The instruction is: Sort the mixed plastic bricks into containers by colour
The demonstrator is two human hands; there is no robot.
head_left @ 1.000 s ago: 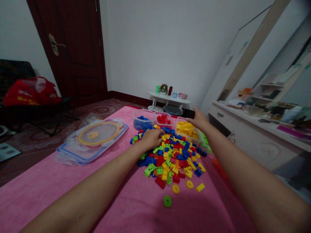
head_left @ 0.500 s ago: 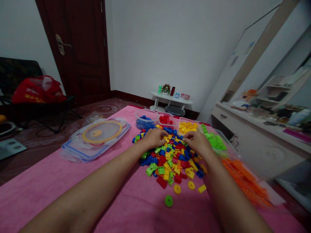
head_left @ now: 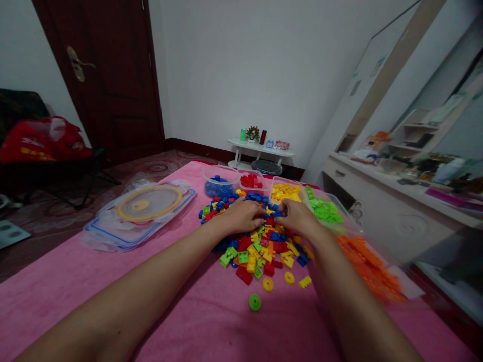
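Note:
A mixed pile of toy building bricks (head_left: 260, 247) in red, yellow, blue, green and orange lies on a pink cloth (head_left: 211, 306). My left hand (head_left: 244, 216) rests over the pile's back left part, its fingers bent and the thumb apart from them. Across from it, my right hand (head_left: 296, 216) is at the right back side, thumb and fingers curled together by blue bricks. Whatever lies in that grip is too small to tell. In front sit a green wheel (head_left: 254, 302) and two yellow rings, one of them a yellow ring (head_left: 267, 284).
Behind the pile stand clear tubs of blue bricks (head_left: 219, 187), red bricks (head_left: 251, 181) and yellow bricks (head_left: 286, 192). Green bricks (head_left: 323, 208) and orange bricks (head_left: 372, 269) fill containers at right. Stacked clear lids (head_left: 130, 231) lie at left. A dresser (head_left: 396, 201) stands beyond.
The whole view has shifted a little, so things appear farther left. My hands have come slightly closer together over the pile, and my left fingers reach farther across the bricks.

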